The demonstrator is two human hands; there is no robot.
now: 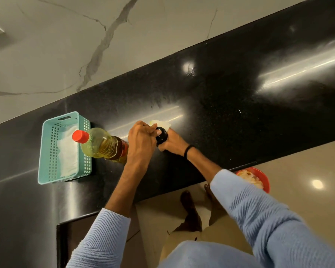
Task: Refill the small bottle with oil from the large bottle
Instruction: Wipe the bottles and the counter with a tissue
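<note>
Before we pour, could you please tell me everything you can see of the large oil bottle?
The large oil bottle is clear plastic, holding pale yellow oil, red screw cap on, a reddish-brown label round its lower body. It stands upright on the black countertop, next to the teal basket. The left hand reaches past it; contact is unclear.

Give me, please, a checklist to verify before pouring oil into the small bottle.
1. Small bottle held steady: ok, the right hand grips it.
2. Its black cap removed: not ok, it is on; the left hand grips it.
3. Large bottle upright and near: ok, beside the left hand.
4. Its red cap removed: not ok, it is on.
5. Oil level in the small bottle: cannot tell, hidden by the hands.
</note>
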